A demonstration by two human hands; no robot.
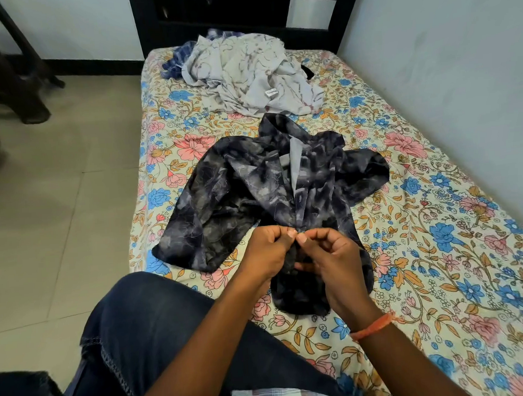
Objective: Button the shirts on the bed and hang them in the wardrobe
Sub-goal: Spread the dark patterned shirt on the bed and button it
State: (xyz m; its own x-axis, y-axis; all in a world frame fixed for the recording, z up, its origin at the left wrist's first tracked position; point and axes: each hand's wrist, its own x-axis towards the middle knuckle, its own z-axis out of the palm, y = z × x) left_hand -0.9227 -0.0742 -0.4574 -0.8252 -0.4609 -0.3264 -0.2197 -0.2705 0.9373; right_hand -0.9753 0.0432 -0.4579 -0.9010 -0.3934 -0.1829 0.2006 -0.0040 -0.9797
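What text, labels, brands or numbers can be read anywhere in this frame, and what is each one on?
Nothing here can be read.
Small white tag on the pale crumpled shirt: it carries dark print, too small and blurred to read.
Dark patterned shirt pinched by both hands: no label or text visible.
Floral bedsheet: pattern only, no words.

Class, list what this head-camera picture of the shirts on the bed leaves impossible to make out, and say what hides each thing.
- Button being worked on the dark shirt: hidden by the left hand and right hand.
- Blue patterned shirt: mostly buried under the pale crumpled shirt.
- Wardrobe: outside the view.
- Dark furniture on the left: cut by the edge.
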